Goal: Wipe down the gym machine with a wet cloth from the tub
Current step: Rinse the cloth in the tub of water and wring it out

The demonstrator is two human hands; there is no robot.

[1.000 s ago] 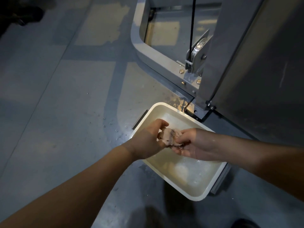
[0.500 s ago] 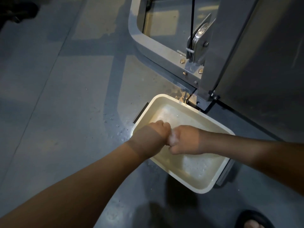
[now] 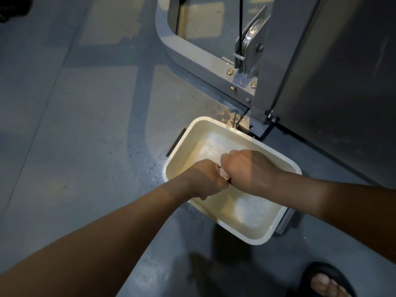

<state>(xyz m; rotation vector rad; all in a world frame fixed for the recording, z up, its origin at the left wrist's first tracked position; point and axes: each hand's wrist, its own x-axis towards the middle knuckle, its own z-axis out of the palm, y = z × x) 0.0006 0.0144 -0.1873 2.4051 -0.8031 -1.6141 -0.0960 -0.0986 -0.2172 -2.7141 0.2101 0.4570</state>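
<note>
We list first the cloth (image 3: 222,174): only a pale sliver shows, clamped between two fists set knuckle to knuckle above the middle of the tub (image 3: 194,130). The left hand (image 3: 204,180) has its fingers curled tight round one end, and the right hand (image 3: 246,169), its skin wet, has them curled round the other. We judge this a wringing grip, held over the tub so that run-off falls into the foamy water and not on the floor (image 3: 75,125). The tub is cream and rectangular, and stands just beside the foot of the gym machine (image 3: 192,57), we suppose for short reach. The machine has a grey frame, a bolted pulley (image 3: 252,39) and a black cable (image 3: 241,20), with no hand on it. The floor is grey and painted, with droplets (image 3: 146,167) beside the tub's left rim. A sandalled foot (image 3: 325,282) shows at lower right. The room is dim.
</note>
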